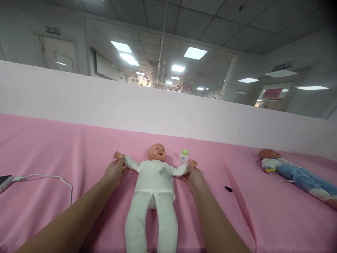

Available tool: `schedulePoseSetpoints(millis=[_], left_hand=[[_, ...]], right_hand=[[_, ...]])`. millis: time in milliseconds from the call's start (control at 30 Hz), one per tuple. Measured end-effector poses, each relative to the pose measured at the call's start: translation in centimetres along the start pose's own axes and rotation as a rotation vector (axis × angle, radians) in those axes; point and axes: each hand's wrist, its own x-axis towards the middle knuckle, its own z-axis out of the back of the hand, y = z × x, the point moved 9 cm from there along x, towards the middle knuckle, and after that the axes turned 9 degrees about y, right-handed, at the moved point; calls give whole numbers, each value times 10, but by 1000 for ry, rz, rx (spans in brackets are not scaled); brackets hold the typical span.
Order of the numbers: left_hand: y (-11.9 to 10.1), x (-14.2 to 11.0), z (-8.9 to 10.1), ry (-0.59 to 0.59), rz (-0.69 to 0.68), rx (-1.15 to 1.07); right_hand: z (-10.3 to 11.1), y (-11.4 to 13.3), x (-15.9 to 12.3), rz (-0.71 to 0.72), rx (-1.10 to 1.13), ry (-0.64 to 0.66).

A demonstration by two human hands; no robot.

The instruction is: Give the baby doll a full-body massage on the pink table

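Note:
A baby doll point(157, 175) in a white top and white trousers lies on its back, face up, its arms spread to both sides. My left hand point(115, 172) is closed round the doll's forearm near the wrist on the left. On the other side, my right hand point(194, 176) grips the doll's other sleeve close to its wrist. Both doll hands stick out beyond my fingers. Just above the doll's arm on the right stands a small white bottle point(183, 156) with a green cap. The doll's feet are out of view at the bottom edge.
Pink cloth point(100, 144) covers the table. A second doll point(297, 172) in blue trousers lies at the right with a white cord. A small black object point(228, 189) rests nearer. At the left are a phone-like device point(5, 182) and white cable point(50, 175). A white partition point(131, 105) borders the back.

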Motion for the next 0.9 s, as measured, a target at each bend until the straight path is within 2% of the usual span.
schedulePoseSetpoints(millis=[100, 233, 367, 433, 533, 700, 800, 900], left_hand=[[-14, -10, -11, 86, -125, 173], [-32, -35, -40, 229, -353, 512], [-36, -63, -76, 378, -567, 869], [-33, -71, -89, 430, -646, 1038], [-27, -72, -95, 462, -677, 1182], [-24, -71, -95, 479, -660, 1233], [-28, -70, -93, 462, -630, 1167], [-33, -64, -83, 410, -574, 1028]], right_hand=[[-15, 21, -11, 206, -114, 33], [-58, 44, -45, 422, -330, 228], [-103, 47, -80, 522, -609, 488], [-116, 46, -91, 597, -799, 538], [-122, 43, -96, 667, -1036, 514], [-126, 37, -98, 691, -1137, 541], [-122, 40, -94, 659, -1014, 516], [-108, 42, -81, 529, -733, 511]])
